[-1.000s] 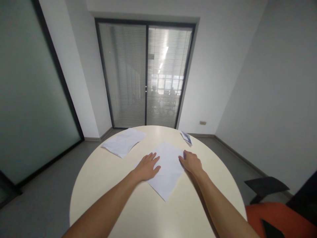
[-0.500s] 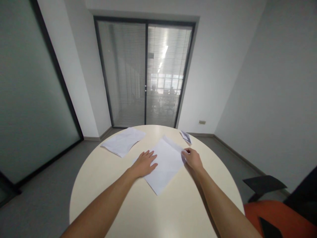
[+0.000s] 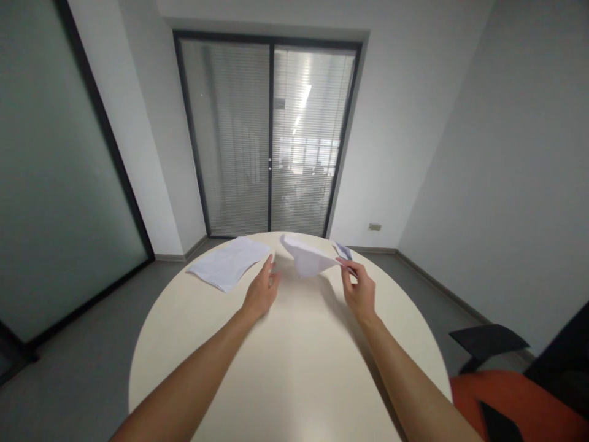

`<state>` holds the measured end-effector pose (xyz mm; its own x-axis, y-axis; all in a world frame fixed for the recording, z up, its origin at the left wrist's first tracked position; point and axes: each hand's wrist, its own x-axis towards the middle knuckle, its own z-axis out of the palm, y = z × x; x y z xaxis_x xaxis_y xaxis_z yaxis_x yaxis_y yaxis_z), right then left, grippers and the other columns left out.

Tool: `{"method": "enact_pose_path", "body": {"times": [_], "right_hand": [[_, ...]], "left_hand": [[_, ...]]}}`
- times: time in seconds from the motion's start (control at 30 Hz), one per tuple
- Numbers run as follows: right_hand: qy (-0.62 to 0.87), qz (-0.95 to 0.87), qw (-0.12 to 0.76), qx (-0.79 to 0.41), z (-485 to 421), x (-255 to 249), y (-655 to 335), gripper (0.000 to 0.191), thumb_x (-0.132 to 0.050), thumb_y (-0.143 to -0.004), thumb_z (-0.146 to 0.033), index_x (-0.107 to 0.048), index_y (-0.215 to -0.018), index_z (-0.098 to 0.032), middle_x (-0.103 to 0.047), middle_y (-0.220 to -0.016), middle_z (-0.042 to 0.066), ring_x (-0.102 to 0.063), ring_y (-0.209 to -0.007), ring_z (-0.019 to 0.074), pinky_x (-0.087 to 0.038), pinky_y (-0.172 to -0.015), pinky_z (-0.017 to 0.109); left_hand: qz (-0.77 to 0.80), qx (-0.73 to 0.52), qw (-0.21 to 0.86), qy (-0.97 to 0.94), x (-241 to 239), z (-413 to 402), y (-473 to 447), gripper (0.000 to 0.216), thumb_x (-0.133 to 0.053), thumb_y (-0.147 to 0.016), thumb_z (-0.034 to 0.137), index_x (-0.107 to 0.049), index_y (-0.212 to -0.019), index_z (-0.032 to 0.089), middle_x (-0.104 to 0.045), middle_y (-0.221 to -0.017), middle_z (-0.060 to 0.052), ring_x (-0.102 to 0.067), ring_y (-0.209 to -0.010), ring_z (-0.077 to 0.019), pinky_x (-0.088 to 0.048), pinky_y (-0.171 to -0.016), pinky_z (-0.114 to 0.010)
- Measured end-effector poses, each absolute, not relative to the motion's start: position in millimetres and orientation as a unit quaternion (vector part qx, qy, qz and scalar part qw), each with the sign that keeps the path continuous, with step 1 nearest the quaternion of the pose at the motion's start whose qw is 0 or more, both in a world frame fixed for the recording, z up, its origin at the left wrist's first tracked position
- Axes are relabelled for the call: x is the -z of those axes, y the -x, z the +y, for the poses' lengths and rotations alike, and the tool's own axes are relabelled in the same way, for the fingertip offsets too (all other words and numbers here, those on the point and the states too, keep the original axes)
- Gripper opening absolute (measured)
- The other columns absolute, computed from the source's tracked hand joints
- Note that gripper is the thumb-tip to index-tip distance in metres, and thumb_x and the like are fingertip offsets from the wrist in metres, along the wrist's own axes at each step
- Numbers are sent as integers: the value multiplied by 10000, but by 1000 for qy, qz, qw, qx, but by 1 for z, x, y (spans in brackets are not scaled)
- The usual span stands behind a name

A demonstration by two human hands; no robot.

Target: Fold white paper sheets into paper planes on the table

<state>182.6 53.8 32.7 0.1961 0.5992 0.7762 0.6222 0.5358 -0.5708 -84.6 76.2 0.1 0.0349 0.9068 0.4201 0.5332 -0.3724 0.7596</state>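
A white sheet of paper (image 3: 307, 256) hangs in the air above the round cream table (image 3: 294, 368), sagging toward the left. My right hand (image 3: 359, 288) pinches its right edge between thumb and fingers. Just left of the sheet my left hand (image 3: 261, 290) is raised on its edge, fingers stretched out, touching nothing I can make out. Both forearms reach in over the tabletop from the near side.
Another creased white sheet (image 3: 229, 263) lies on the far left of the table. A small folded paper (image 3: 344, 250) rests at the far right rim. An orange and black chair (image 3: 519, 399) stands at the lower right. Glass doors with blinds (image 3: 269, 135) are behind the table.
The sheet lay flat under both hands. My right hand pinched its right edge and lifted it off the table. My left hand came off the sheet and rose.
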Motion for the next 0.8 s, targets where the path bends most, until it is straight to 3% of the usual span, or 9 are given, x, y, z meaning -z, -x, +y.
{"method": "enact_pose_path", "body": {"times": [0.13, 0.2, 0.3, 0.4, 0.5, 0.6, 0.7, 0.8], "right_hand": [[443, -754, 484, -15, 47, -28, -174, 296, -483, -959, -404, -679, -1073, -214, -741, -1083, 84, -704, -852, 199, -585, -634, 285], [436, -796, 419, -33, 44, -28, -170, 295, -477, -952, -399, -688, -1047, -217, -751, -1030, 68, -693, -782, 180, -564, -603, 263], [443, -829, 337, -56, 40, -32, -163, 285, -483, -933, -377, -699, -1038, -223, -765, -964, 45, -682, -716, 162, -548, -697, 267], [451, -845, 275, -83, 36, -36, -158, 280, -507, -913, -366, -721, -1025, -226, -771, -850, 23, -657, -612, 147, -518, -706, 263], [421, -860, 255, -134, 34, -38, -159, 300, -514, -919, -397, -747, -964, -214, -762, -765, 21, -660, -609, 155, -502, -675, 256], [381, -851, 283, -227, 35, -39, -162, 459, -415, -974, -497, -746, -1003, -180, -776, -832, 47, -673, -606, 158, -524, -675, 277], [414, -812, 324, -254, 38, -36, -163, 573, -343, -990, -570, -731, -1088, -161, -778, -929, 90, -709, -697, 197, -556, -727, 333], [460, -811, 305, -195, 42, -27, -157, 535, -411, -972, -579, -683, -1239, -204, -702, -1243, 113, -676, -1075, 261, -530, -930, 402]], "left_hand": [[545, -559, 274, -562, 3, 98, 107, 543, -189, -1035, 453, -306, -1520, 239, -506, -1479, -114, -604, -1204, -238, -446, -1053, -428], [537, -601, 246, -538, 2, 106, 120, 520, -220, -1028, 444, -440, -1430, 199, -491, -1487, -123, -556, -1267, -241, -420, -1092, -418], [533, -604, 213, -553, -2, 109, 133, 460, -313, -998, 413, -600, -1244, 151, -607, -1351, -132, -551, -1272, -250, -384, -1131, -415], [521, -499, 205, -662, -1, 101, 133, 433, -430, -948, 402, -626, -1232, 142, -639, -1318, -133, -560, -1270, -258, -383, -1136, -418], [471, -334, 144, -803, 7, 86, 125, 555, -503, -917, 424, -516, -1404, 159, -464, -1519, -125, -409, -1417, -258, -288, -1198, -410], [459, -189, 122, -860, 14, 73, 114, 617, -492, -923, 488, -462, -1462, 188, -335, -1595, -121, -282, -1483, -305, -228, -1207, -494], [454, -147, 106, -872, 13, 64, 104, 557, -456, -938, 457, -485, -1442, 222, -331, -1598, -107, -267, -1489, -311, -170, -1212, -536], [421, -151, 103, -888, 6, 57, 97, 533, -521, -890, 396, -536, -1383, 194, -367, -1581, -116, -304, -1474, -303, -199, -1219, -493]]}}
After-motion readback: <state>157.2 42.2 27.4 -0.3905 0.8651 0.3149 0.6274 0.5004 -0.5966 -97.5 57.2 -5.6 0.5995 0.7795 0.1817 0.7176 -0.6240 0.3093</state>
